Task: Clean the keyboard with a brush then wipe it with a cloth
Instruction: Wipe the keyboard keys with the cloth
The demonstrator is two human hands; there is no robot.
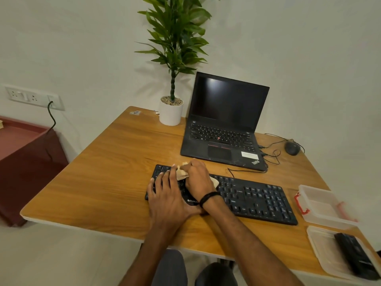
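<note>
Left hand (165, 195) lies flat on keyboard (257, 201); right hand (196, 178) beside it grips cloth (181, 174) bunched under its palm

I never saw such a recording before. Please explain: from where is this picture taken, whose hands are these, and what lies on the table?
There is no machine: a person wears a wide-angle camera on the head, so the picture looks down at their own arms. The left hand lies with straight fingers on the left end of a black keyboard. The right hand grips a pale cloth on the keys. The wooden table also bears an open laptop, a potted plant, a mouse and a clear plastic box. A black object lies in a second clear tray; whether it is the brush, I cannot tell.
</note>
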